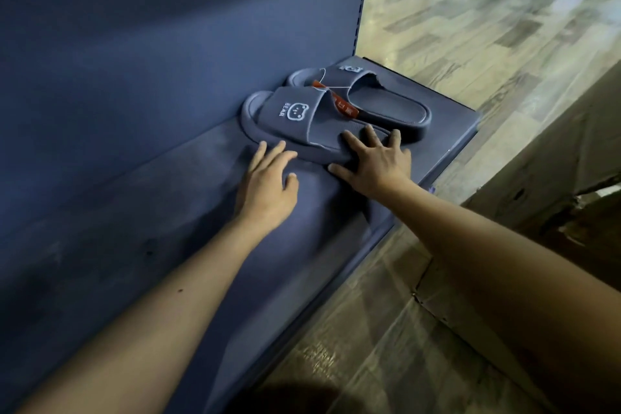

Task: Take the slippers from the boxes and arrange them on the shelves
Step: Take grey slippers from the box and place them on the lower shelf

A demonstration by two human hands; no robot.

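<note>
Fingers point(349, 141) of my right hand point(373, 163) lie spread on the heel of the near slipper point(302, 124); my left hand point(268, 178), fingers straight, touches its side. Two grey slippers sit at the right end of the shelf point(151, 228), toes to the back panel point(168, 44), the far slipper point(386, 104) by the end edge. Bare shelf runs leftward.
</note>
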